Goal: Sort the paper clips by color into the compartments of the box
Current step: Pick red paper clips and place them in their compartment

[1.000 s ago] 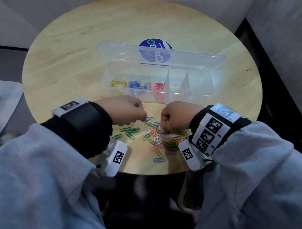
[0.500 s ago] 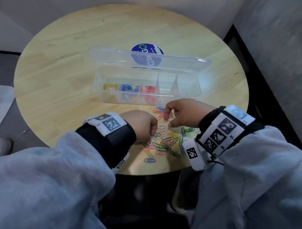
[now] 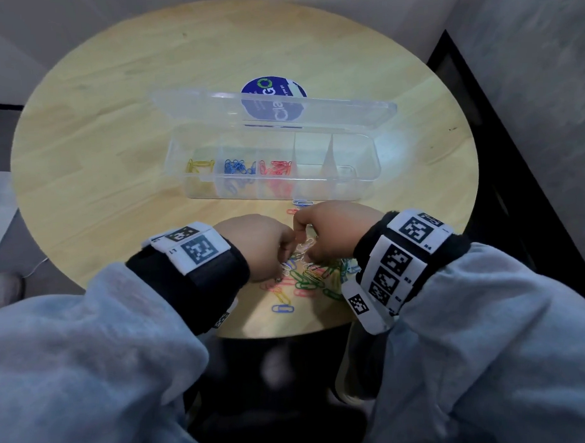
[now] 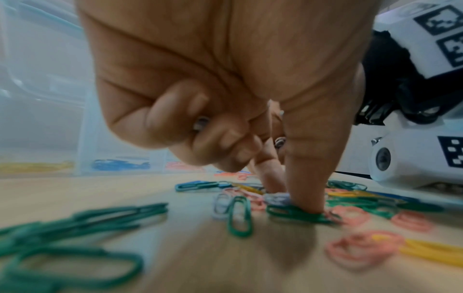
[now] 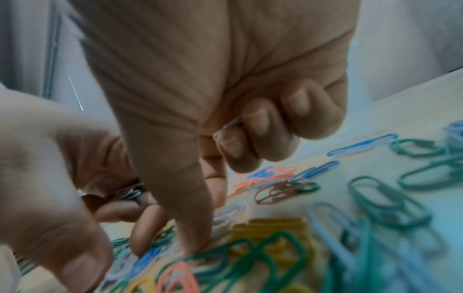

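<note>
Both hands [image 3: 297, 242] closed in, curled, gripping white wire clips [image 3: 303, 249] over glossy pile [image 3: 308, 277].

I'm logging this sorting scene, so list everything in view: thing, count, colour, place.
table: one, round, light wood.
box: one, clear plastic, lid open, mid-table.
yellow clips: few, leftmost compartment.
blue clips: several, second compartment.
red clips: several, third compartment.
loose clips: many, mixed colours, near edge.
sticker: one, blue, behind lid.
left hand: fingers in pile.
right hand: fingers in pile.
</note>
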Demonstrator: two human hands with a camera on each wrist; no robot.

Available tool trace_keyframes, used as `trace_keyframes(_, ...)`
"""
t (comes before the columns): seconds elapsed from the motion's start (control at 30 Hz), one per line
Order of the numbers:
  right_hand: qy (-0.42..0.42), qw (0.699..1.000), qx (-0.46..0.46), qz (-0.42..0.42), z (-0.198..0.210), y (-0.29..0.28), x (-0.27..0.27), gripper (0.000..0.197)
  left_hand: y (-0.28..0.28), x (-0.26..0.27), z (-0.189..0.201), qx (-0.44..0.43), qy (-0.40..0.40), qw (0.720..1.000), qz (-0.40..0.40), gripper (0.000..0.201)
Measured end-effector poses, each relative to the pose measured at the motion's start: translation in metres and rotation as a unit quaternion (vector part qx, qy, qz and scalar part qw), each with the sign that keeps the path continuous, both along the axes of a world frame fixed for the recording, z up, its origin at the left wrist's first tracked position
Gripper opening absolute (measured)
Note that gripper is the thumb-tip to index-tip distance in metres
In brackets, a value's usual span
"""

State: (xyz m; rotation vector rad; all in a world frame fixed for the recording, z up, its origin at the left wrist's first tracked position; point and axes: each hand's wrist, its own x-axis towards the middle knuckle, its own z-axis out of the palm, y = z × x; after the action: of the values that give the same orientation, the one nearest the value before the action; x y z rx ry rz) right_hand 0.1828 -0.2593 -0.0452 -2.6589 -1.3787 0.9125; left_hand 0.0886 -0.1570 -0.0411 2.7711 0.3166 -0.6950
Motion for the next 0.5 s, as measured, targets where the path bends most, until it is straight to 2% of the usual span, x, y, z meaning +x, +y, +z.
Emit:
trace_keyframes(0.2, -0.003, 1.0, -0.019, 0.007, -0.0008, 0.0038, -0.0027, 0.008, 0.0013, -0.0003, -0.002, 0.02, 0.017, 1.0, 0.017, 0.012)
trace_keyframes(0.5, 0.027, 0.999, -0.024, 0.001, 0.0013, 0.0021, -0.0054, 0.006, 0.0054, -0.0035, -0.0034, -0.002, 0.013, 0.999, 0.041, 0.014)
